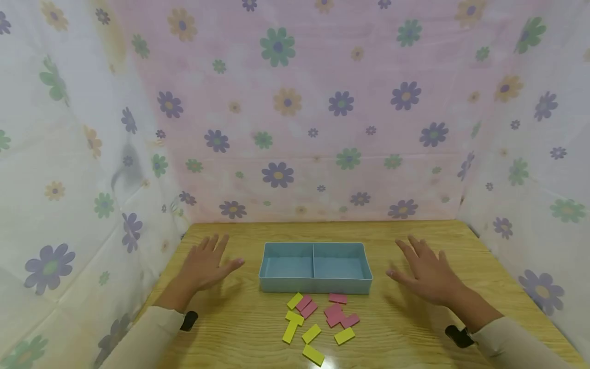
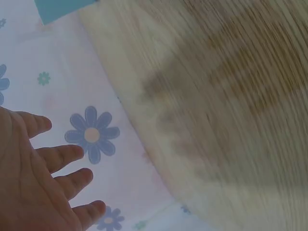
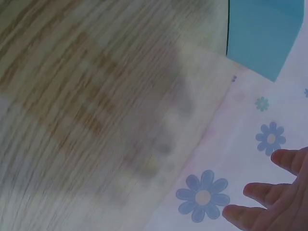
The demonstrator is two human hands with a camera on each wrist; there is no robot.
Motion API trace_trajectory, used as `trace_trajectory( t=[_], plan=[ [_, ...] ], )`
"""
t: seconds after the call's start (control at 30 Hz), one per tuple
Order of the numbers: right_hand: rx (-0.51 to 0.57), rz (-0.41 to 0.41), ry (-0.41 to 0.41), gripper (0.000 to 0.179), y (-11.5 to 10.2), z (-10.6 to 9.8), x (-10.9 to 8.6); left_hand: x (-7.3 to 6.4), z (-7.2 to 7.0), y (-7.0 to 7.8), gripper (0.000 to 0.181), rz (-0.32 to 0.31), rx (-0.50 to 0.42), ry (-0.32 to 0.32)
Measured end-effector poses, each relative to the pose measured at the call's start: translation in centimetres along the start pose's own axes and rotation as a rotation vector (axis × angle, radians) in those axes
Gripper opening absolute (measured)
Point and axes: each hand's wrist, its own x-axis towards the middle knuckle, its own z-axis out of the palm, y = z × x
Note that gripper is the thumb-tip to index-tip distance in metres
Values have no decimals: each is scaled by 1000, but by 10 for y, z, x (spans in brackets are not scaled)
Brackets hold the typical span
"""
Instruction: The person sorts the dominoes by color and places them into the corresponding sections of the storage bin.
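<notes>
Flowered cloth [image 1: 313, 113] backs the table [image 1: 230, 333]; remotely, I see left hand [image 1: 204, 266] and right hand [image 1: 429, 274], spread and empty, flanking the blue 2-compartment box [image 1: 315, 285], its long axis running between them, neither clearly nearer; tiles [image 1: 311, 333] lie nearside.

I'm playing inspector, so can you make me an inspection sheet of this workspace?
Surface: flat yellowish wood-grain tabletop, shiny at the head view's bottom edge.
Job's things: pale-blue rectangular plastic-looking box, both compartments empty; rectangular yellow tiles and rectangular pink tiles, material unclear, loose on its near side.
Clutter: nothing seen.
Grips: bare left grip and right grip, fingers extended, either side of the box, holding nothing.
Cables: nothing seen.
Surroundings: flower-printed pink and white fabric behind and at both sides.
</notes>
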Motion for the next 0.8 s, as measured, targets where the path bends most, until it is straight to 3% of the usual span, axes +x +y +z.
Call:
trace_trajectory(
  t=[0.43, 0.8],
  plan=[
    [126, 2, -42, 87, -18, 8, 2, 1, 12, 22, 102, -39, -381, -83],
    [265, 44, -134, 80, -31, 17, 4, 2, 27, 35, 100, -32, -496, -47]
  ],
)
